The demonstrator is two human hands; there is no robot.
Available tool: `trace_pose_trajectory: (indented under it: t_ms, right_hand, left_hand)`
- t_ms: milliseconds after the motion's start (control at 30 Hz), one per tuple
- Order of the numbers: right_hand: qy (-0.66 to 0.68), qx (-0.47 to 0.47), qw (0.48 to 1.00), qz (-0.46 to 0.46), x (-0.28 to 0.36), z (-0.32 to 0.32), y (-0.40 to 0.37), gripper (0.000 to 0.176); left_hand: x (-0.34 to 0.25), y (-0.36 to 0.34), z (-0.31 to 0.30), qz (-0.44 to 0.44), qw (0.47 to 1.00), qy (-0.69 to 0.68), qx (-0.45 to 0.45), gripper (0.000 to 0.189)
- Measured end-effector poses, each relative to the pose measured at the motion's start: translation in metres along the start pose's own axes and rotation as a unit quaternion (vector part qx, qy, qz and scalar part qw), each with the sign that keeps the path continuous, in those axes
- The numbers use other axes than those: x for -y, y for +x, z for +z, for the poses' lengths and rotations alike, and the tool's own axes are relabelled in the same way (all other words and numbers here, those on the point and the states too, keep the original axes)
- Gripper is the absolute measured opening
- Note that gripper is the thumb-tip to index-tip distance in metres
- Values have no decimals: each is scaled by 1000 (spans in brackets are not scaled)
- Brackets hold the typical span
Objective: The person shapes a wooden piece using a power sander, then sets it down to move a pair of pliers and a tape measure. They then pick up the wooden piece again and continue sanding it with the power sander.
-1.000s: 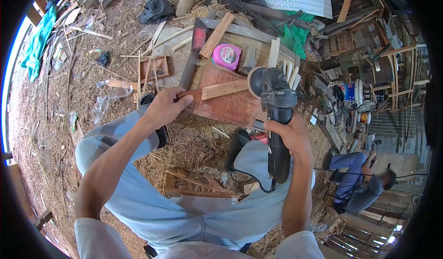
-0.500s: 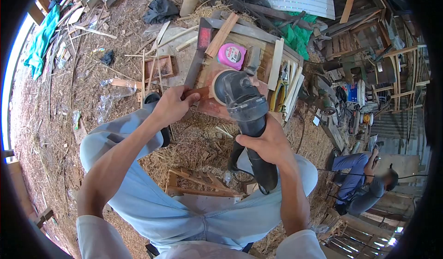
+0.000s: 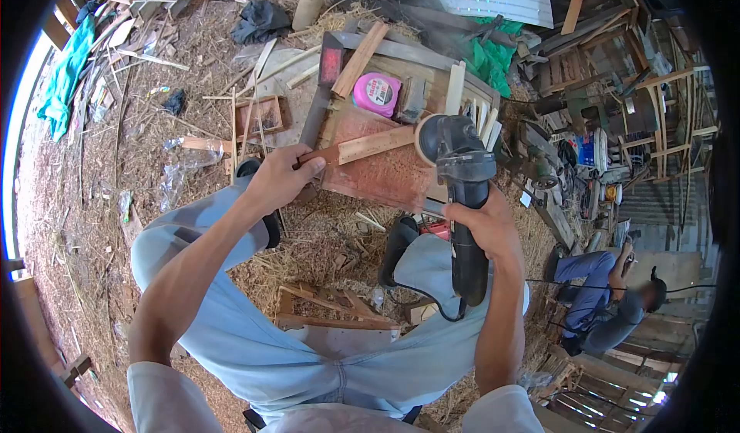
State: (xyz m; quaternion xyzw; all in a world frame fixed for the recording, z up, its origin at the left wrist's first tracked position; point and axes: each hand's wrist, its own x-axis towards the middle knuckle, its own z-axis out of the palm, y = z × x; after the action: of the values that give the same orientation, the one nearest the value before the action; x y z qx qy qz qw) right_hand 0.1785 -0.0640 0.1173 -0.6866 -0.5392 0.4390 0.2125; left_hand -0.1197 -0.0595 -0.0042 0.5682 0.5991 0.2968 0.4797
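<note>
My left hand (image 3: 279, 177) pinches the near-left end of a narrow wooden strip (image 3: 375, 144), which lies across a reddish wooden board (image 3: 366, 177). My right hand (image 3: 491, 229) is wrapped round the black body of an angle grinder (image 3: 465, 163). The grinder's pale round disc (image 3: 426, 139) is at the strip's right end; it seems to touch there. Beyond the strip, a pink tape measure (image 3: 377, 94) lies beside a grey metal block (image 3: 412, 100). The power cord (image 3: 432, 300) loops from the grinder's lower end near my right knee.
Pale wood strips (image 3: 456, 86) lie at the work surface's right side. A small wooden frame (image 3: 258, 117) sits on the ground at left, and a triangular wooden piece (image 3: 331, 306) between my legs. Wood shavings cover the ground. Another person (image 3: 609, 294) sits at the right.
The grinder and my right hand have moved right along the strip, showing more of its sanded surface. My left hand has stayed nearly in place. The pliers at right are now hidden behind the grinder.
</note>
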Motion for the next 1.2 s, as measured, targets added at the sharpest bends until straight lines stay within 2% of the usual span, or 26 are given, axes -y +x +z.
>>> trace_pose_trajectory:
  t_ms: [133, 200, 233, 300, 333, 433, 567, 633, 733, 800, 933, 1033, 1100, 1200]
  right_hand:
    - [-22, 8, 1000, 2, 0, 4, -2, 49]
    - [-19, 67, 998, -8, 7, 16, -7, 53]
    - [-18, 66, 998, -6, 10, 23, -9, 53]
    - [-59, 95, 992, -66, 15, 36, -12, 57]
    - [-69, 88, 984, -137, 10, 43, -9, 50]
    - [-76, 74, 979, -176, 2, 52, -8, 52]
    - [-61, 73, 988, -118, 3, 36, -6, 52]
    - [-57, 56, 995, -52, 3, 25, -3, 50]
    - [-18, 41, 999, -19, -2, 7, 1, 45]
    - [15, 15, 999, 29, 11, 3, -2, 38]
    - [4, -28, 1000, 1, 0, -10, 4, 38]
    - [-4, -17, 1000, 18, -1, -11, 1, 39]
    - [25, 27, 999, 5, -4, -3, 1, 43]
    - [-23, 30, 999, -1, 6, 8, -4, 49]
  left_hand:
    - [6, 4, 0, 13, 1000, 5, -3, 28]
    - [2, 3, 0, 27, 999, 42, -17, 33]
    - [-1, 3, -1, 27, 999, 42, -14, 33]
    - [-8, 2, -2, -18, 999, 32, 6, 32]
    - [-5, 3, 0, -18, 999, 31, 7, 32]
    - [6, 5, 3, 14, 1000, -3, -18, 32]
    - [10, 7, 2, 15, 1000, 9, 1, 32]
    - [12, 7, 1, 24, 999, 24, 5, 32]
    - [11, 5, 1, 26, 1000, -3, 2, 32]
    - [5, 1, -3, -9, 1000, -13, 12, 31]
    - [8, -7, -16, -17, 998, -46, 30, 27]
    - [10, -8, -18, -13, 999, -44, 27, 27]
    - [3, -9, -24, -61, 997, -12, 47, 29]
    - [9, -5, -25, -43, 997, -23, 59, 31]
